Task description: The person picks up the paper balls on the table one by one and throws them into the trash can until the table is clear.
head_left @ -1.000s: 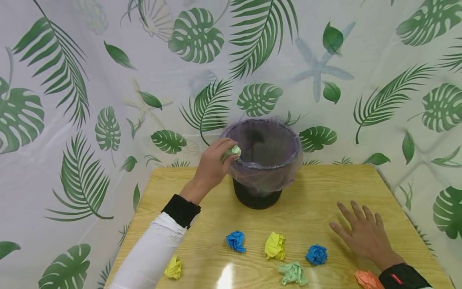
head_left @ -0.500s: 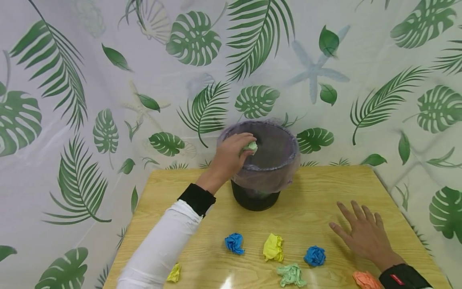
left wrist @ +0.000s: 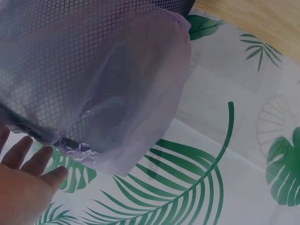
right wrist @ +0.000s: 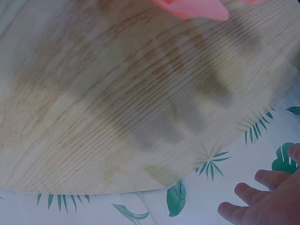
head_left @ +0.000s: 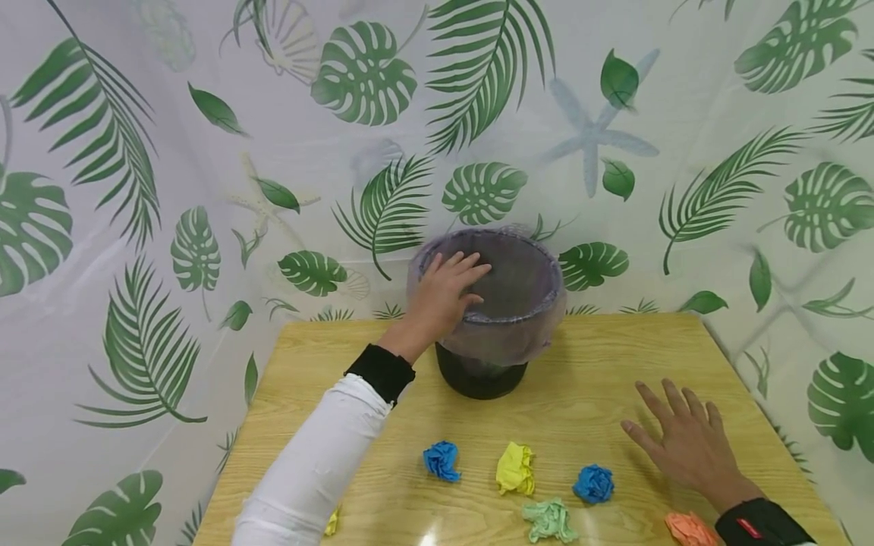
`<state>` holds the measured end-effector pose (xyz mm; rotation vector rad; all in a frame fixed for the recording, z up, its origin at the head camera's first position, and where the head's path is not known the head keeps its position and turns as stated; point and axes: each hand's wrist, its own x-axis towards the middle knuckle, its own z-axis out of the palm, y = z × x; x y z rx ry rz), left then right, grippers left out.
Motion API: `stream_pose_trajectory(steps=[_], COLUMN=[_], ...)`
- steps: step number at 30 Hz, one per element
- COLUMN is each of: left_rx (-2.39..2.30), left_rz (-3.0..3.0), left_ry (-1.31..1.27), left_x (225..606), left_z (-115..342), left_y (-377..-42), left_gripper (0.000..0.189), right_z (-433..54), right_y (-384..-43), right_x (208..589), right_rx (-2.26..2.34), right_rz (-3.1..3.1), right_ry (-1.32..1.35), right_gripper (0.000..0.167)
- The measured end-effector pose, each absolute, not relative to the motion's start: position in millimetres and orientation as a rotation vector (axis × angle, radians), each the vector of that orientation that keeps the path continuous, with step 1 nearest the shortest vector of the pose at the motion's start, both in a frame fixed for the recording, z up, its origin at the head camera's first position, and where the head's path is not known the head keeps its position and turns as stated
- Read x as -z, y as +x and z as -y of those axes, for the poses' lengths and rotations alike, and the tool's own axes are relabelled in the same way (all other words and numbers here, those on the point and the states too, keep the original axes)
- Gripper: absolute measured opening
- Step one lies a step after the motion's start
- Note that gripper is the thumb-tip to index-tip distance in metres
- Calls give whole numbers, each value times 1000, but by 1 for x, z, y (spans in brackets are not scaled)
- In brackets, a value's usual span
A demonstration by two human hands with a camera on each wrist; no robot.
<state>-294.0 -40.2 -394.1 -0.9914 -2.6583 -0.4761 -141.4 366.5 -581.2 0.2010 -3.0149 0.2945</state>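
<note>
Crumpled grn paper gone fr L hand (head_left: 441, 297), fingers spread, over purple-lined mesh bin (head_left: 508, 341)

From here I read the table (head_left: 580, 409) as grained wood, glossy where light glares. I can't tell whether the bin (head_left: 481, 381), finely meshed, is metal or plastic; its liner (left wrist: 140, 79) is thin, wrinkled, translucent plastic. The yellow ball (head_left: 515, 469) and green ball (head_left: 549, 520) look like matt, roughly creased paper. The sheeting (head_left: 471, 220) looks smooth.

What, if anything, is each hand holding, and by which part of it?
Nothing is held: the left hand has its fingers spread by the bin, and the right hand is spread over the table.
</note>
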Motion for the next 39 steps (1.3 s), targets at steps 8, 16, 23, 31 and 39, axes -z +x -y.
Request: stream_pose_trajectory(steps=[8, 16, 23, 31, 39], left_rx=[547, 580, 540, 568, 534], left_rz=[2596, 2545, 2486, 2479, 2634], left_ry=[-987, -890, -837, -786, -658], left_x=[399, 405, 416, 437, 460], left_z=[53, 75, 93, 115, 144], left_y=[-291, -284, -275, -262, -250], left_gripper=[53, 54, 61, 71, 81], right_z=[-363, -360, -361, -359, -360], right_y=[-142, -142, -142, -142, -142], right_x=[581, 580, 580, 578, 579], right_rx=[-295, -293, -282, -296, -315], right_rz=[3018, 3037, 3029, 3033, 3036], right_ry=[212, 221, 213, 219, 213], right_gripper=[83, 82, 82, 82, 83])
